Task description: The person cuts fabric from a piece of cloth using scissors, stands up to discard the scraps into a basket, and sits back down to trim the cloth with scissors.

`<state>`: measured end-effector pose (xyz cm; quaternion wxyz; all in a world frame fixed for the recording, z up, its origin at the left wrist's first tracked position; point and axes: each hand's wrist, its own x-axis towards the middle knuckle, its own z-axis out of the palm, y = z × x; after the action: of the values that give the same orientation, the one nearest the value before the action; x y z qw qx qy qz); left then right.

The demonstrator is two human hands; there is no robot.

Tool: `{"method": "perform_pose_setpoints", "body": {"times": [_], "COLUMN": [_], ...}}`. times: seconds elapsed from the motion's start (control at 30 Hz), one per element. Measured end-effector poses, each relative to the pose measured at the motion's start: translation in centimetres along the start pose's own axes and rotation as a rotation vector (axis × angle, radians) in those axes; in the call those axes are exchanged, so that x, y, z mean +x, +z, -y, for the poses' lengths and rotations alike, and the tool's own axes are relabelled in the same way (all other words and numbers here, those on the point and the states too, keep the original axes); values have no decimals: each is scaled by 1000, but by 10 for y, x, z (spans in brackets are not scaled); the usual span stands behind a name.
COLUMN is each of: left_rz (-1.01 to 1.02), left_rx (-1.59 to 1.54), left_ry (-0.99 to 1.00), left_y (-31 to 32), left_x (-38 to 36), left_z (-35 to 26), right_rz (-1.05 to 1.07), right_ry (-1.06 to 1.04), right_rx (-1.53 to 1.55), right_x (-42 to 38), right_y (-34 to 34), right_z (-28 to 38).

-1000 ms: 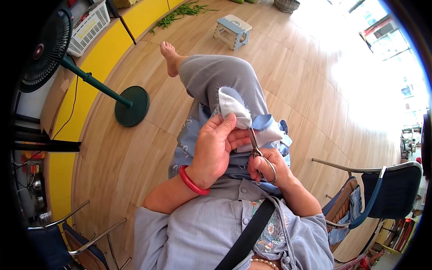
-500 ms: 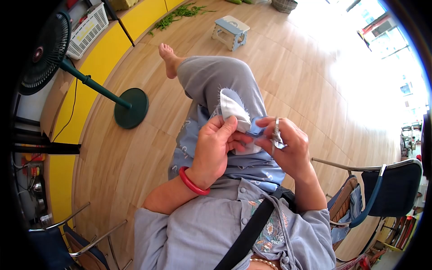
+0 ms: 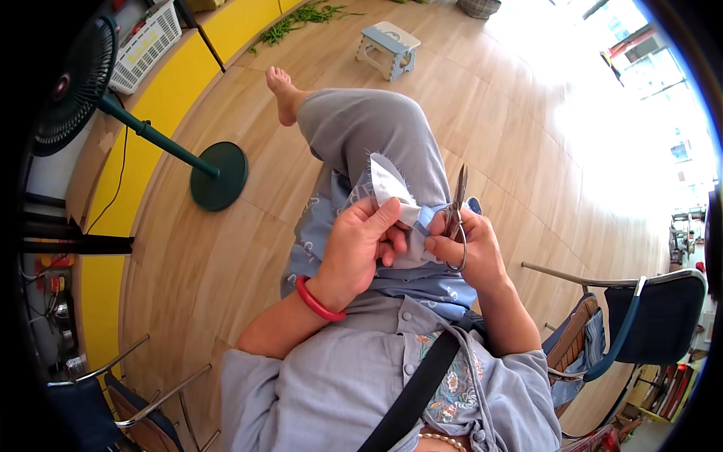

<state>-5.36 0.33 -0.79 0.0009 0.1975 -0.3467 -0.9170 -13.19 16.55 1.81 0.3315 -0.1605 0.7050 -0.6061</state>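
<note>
My left hand [image 3: 355,245] is closed on a piece of white fabric [image 3: 388,183] with a frayed edge, the thumb pressing it from above. Metal scissors [image 3: 458,202] sit in my right hand [image 3: 479,245], their blades pointing up and away from me. The same right hand's thumb and fingers are at a blue strip of cloth [image 3: 425,218] that reaches toward the left hand. Blue cloth printed with white letters [image 3: 425,290] lies over my lap beneath both hands. How the white and blue pieces are joined is hidden.
A green standing fan [image 3: 218,175] is on the wooden floor at left, beside yellow cabinets [image 3: 162,105]. Ahead stands a small folding stool [image 3: 388,49], with green vegetables [image 3: 297,22] on the floor near it. Chairs are at right [image 3: 655,320] and lower left [image 3: 83,407].
The scissors have swung round in my right hand, so their blades now stand upright and show clearly. My left hand keeps its hold on the white fabric.
</note>
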Motion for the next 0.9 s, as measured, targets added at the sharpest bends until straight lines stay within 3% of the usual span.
{"method": "perform_pose_setpoints", "body": {"times": [0.37, 0.47, 0.7, 0.83, 0.9], "left_rz": [88, -13, -40, -10, -17], "left_rx": [306, 248, 75, 131, 210], "left_ry": [-89, 2, 63, 129, 152], "left_y": [-6, -1, 9, 7, 7], "left_x": [7, 6, -2, -1, -2], "left_z": [6, 4, 1, 2, 1], "right_rz": [178, 157, 104, 93, -5], "right_ry": [49, 54, 68, 51, -96], "right_rx": [91, 84, 8, -3, -373], "right_x": [-1, -5, -10, -14, -18], "right_y": [1, 1, -4, -5, -9], "right_z": [-3, 0, -3, -9, -6]}}
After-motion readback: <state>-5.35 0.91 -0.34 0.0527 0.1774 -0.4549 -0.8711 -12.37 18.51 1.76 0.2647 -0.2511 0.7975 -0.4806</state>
